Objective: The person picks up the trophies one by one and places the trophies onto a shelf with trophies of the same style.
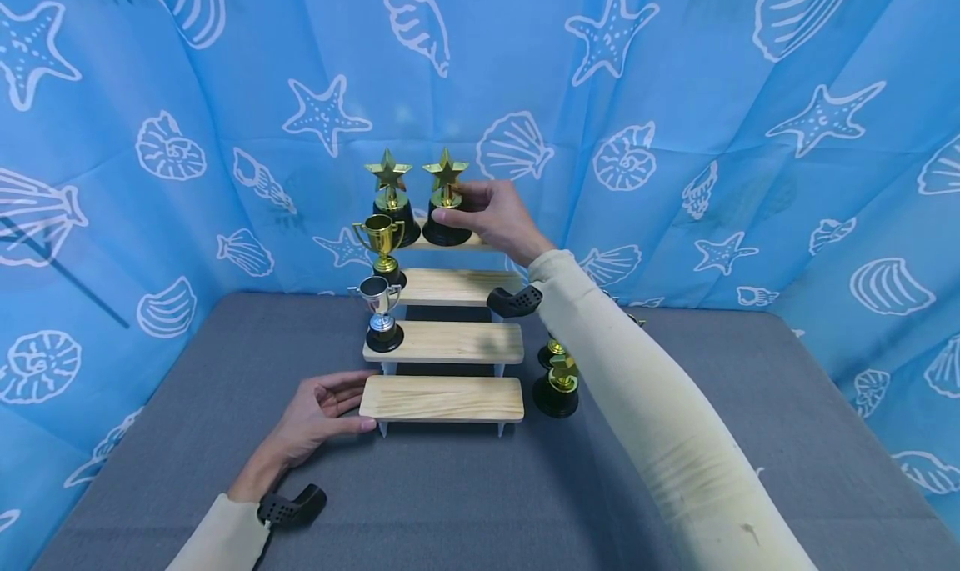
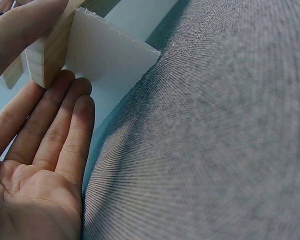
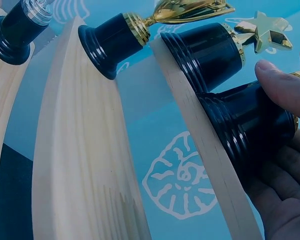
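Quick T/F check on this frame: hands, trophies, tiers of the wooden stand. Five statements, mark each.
1. The right hand grips a star trophy on the top shelf. True.
2. The left hand holds a trophy. False: it holds nothing, and its straight fingers rest against the left end of the bottom shelf.
3. Two star trophies stand side by side on the top shelf. True; the second star trophy is to the left.
4. The silver cup stands on the bottom shelf. False: it stands one tier up, and the bottom shelf bears nothing.
5. All trophies are on the stand. False: gold trophies stand on the grey table right of it.
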Demonstrator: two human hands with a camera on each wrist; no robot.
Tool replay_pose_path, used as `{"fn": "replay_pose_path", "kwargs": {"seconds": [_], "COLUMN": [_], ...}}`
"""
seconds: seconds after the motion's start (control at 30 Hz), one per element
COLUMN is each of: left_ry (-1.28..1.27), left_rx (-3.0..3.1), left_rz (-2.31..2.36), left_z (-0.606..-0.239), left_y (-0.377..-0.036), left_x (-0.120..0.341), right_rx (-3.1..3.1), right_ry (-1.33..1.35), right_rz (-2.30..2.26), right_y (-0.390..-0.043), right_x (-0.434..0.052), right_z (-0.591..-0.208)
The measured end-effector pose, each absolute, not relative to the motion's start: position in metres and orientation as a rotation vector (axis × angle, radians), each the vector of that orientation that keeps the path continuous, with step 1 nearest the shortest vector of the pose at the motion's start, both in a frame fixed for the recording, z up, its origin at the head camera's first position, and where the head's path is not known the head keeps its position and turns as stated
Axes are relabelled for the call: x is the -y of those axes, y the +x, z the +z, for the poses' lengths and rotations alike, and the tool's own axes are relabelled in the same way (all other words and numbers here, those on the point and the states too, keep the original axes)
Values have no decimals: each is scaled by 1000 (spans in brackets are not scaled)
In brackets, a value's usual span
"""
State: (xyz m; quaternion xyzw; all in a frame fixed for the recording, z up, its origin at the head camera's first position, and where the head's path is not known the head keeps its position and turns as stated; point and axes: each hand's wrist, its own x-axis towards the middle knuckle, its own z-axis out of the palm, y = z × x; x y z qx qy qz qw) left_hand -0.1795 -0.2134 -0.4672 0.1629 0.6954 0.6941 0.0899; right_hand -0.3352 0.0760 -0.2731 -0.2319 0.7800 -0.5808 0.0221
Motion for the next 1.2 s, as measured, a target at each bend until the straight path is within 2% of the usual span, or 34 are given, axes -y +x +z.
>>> {"fn": "replay_pose_path", "kwargs": {"seconds": [0.7,1.2], "left_ry": [491,558], "left_rx": [-2063,-2053], "left_rz": [2067,2101], "left_z": [-468,-470], "left_y": [-180,-181], "left_x": [213,212], "right_rx": [-2418,-2386], "right_ry": [-643,-763], "right_rz": [-1833,-1917], "right_y": [-331,-322], "right_x": [-87,-112], "right_z": [-270,-264]}}
